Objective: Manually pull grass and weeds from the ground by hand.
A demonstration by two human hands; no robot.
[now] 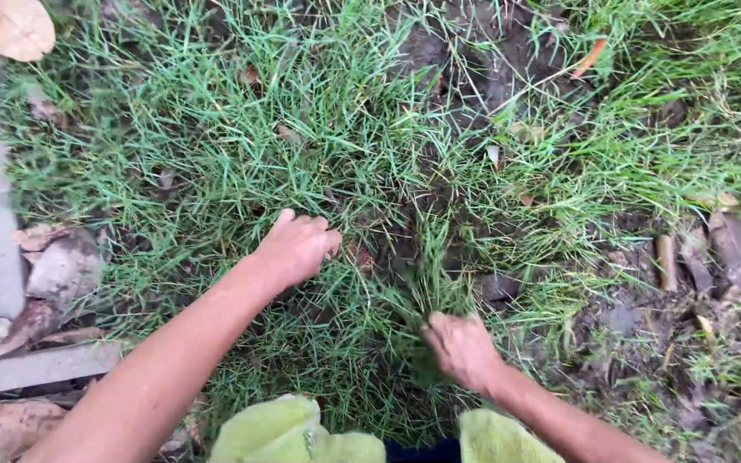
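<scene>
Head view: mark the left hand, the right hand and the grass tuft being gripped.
left hand (298, 247), head view, back of the hand.
right hand (460, 347), head view, knuckles.
grass tuft (433, 257), head view, blades above the fist.

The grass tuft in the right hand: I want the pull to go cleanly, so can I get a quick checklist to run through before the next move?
1. Right hand closed around the grass tuft: ok.
2. Grip low on the tuft, near the soil: ok.
3. Left hand clear of the tuft, resting in the grass beside it: ok.
4. Roots loosened: cannot tell, hidden by blades.
5. Bare soil patch to the right is open ground: ok.
6. Sharp debris under the hands: cannot tell.
</scene>
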